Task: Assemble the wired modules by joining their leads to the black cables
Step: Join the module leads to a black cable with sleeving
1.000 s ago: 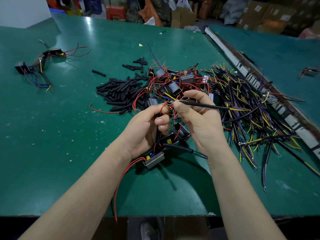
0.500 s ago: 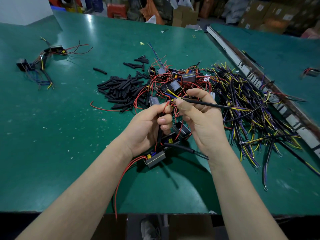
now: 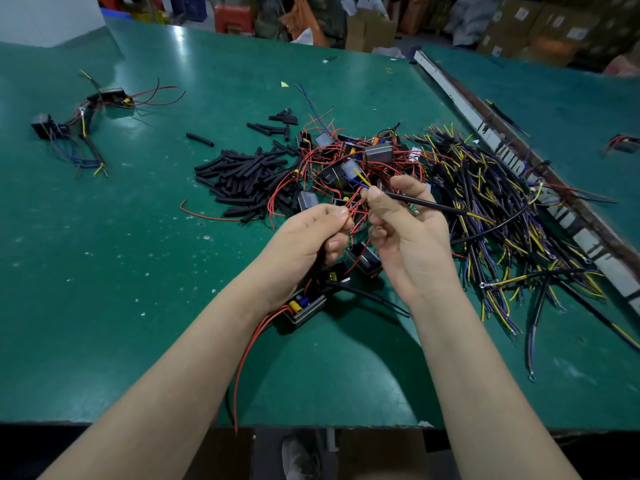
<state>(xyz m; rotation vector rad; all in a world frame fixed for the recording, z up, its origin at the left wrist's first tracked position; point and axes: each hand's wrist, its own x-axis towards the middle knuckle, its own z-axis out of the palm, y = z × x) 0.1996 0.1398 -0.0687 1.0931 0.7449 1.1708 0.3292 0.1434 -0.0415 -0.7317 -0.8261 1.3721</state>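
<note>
The step in hand looks like the joining itself: bringing a module's red lead up to the bared end of one black cable. The left hand [image 3: 304,244] pinches a thin red lead [image 3: 349,216] between thumb and forefinger, its other fingers curled around dark wiring that runs down to a module [image 3: 304,308] resting on the green table [image 3: 104,271] just under the wrist. The right hand [image 3: 408,230] pinches a black cable [image 3: 433,204] near its end, where short yellow and blue cores [image 3: 358,178] stick up past the fingertips; the cable's far end trails right into the heap of black cables [image 3: 502,209]. The two pinched ends sit close together but appear not yet twisted (the contact point is too small to read).

The next move probably calls for a fine alignment of the red strand against one core, then a twist. A piece from the pile of black sleeves [image 3: 242,178] would likely cover the joint. More modules [image 3: 377,154] wait in the tangle beyond the hands.
</note>
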